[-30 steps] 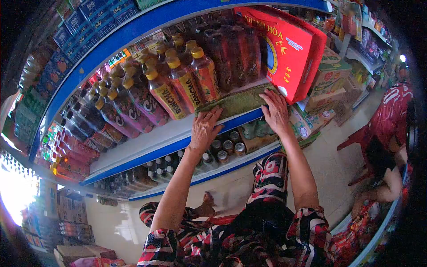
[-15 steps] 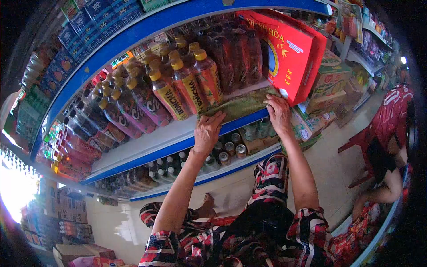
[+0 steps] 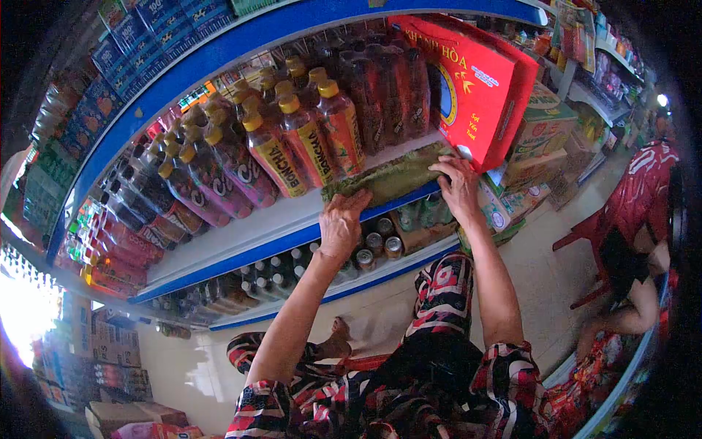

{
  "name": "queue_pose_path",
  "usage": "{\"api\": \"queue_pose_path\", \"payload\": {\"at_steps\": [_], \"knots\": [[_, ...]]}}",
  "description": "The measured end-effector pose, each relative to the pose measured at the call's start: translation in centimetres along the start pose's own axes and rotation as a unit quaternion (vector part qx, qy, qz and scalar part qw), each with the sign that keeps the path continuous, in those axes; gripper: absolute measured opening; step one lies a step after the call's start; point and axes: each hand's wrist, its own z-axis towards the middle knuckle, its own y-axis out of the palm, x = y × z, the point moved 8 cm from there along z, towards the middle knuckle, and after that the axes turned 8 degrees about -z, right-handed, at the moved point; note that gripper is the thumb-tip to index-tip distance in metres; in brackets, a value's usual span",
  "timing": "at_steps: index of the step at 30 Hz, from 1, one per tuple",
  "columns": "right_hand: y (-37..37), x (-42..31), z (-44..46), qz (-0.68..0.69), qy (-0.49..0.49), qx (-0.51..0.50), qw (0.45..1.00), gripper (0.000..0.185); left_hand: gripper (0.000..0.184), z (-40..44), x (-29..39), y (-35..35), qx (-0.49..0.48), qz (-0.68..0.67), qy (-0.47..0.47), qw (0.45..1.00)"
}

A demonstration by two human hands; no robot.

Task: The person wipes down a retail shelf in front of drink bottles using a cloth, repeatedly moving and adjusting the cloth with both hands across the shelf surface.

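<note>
A folded green cloth (image 3: 398,175) lies along the front of the white shelf (image 3: 219,245), by its blue edge. At the cloth's left end, my left hand (image 3: 342,223) has its fingers pressed together over the fabric. My right hand (image 3: 457,184) grips the other end with bent fingers, close to the bottom corner of a red gift box (image 3: 479,95). Both thumbs are partly hidden. Behind the cloth stand yellow-capped tea bottles (image 3: 303,150) and shrink-wrapped dark bottles (image 3: 387,95).
Pink-labelled bottles (image 3: 216,194) fill the shelf to the left. Cans (image 3: 373,245) and white-capped bottles (image 3: 267,278) stand on the lower shelf. Cartons (image 3: 537,139) are stacked at right. A seated person's leg (image 3: 629,314) and a red chair (image 3: 585,234) are farther right.
The cloth's visible face looks slightly broader and flatter between my hands. Both hands stay at its ends, with my left fingers shifted a little lower. The view has moved slightly.
</note>
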Motion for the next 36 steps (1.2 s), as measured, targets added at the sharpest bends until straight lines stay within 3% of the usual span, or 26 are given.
{"api": "queue_pose_path", "payload": {"at_steps": [7,16,22,25,26,32,36], "knots": [[0.2,0.3,-1.1,0.033,-0.016,0.049,0.998,0.029,0.043,-1.1,1.7,-0.9,0.026,-0.03,0.025,0.999],[-1.1,-0.1,-4.0,0.036,-0.026,0.045,0.998,0.031,0.042,-3.3,2.2,0.2,-0.023,-0.061,0.004,0.998],[-2.5,-0.4,-5.3,0.046,-0.09,-0.014,0.995,0.026,0.043,-5.8,0.8,2.6,-0.171,-0.225,-0.1,0.954],[-2.2,-0.1,-4.9,0.083,-0.09,-0.068,0.99,0.024,0.041,-5.7,0.6,1.3,-0.145,-0.361,-0.127,0.912],[-2.2,0.0,-4.7,0.089,-0.079,-0.092,0.989,0.021,0.043,-5.9,-0.2,1.3,-0.185,-0.374,-0.182,0.89],[-2.3,-1.3,-0.7,0.239,-0.023,-0.148,0.959,0.018,0.036,-3.9,-5.9,-3.0,-0.104,-0.37,-0.278,0.88],[-0.3,-1.5,3.2,0.278,0.012,-0.114,0.954,0.021,0.026,-2.8,-11.4,-4.5,0.03,-0.361,-0.293,0.885]]}}
